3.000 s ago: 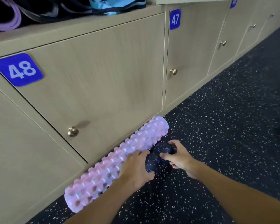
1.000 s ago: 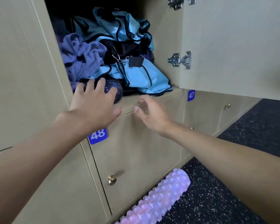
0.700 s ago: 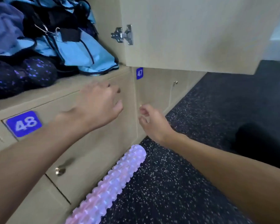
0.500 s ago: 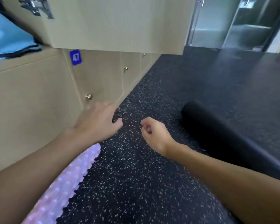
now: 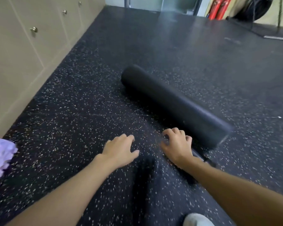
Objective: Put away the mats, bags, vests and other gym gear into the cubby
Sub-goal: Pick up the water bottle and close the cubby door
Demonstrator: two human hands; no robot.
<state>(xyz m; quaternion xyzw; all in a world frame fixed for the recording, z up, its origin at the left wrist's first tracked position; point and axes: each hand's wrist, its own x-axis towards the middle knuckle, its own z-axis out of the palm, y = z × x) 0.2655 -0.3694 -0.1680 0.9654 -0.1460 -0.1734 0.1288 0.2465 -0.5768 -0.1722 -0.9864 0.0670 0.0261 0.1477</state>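
A long smooth black foam roller [image 5: 173, 103] lies slantwise on the speckled black floor [image 5: 82, 111], its near end at the right. My right hand [image 5: 176, 145] hovers just short of that near end with fingers loosely curled, holding nothing. My left hand [image 5: 120, 150] reaches out beside it over bare floor, fingers spread and relaxed. A pink-purple knobbed roller [image 5: 0, 159] shows only as a blurred end at the left edge. A thin dark object [image 5: 203, 158] lies partly hidden under my right wrist.
Beige locker doors with brass knobs [image 5: 33, 29] line the left wall down to the floor. Red gear [image 5: 217, 8] and a black coil [image 5: 253, 8] stand at the far right. A pale shoe tip [image 5: 197, 220] shows at the bottom edge.
The view swung from the open cubby, where the dark ball was left, down to the floor. Both empty hands have dropped low and moved toward the black roller's near end.
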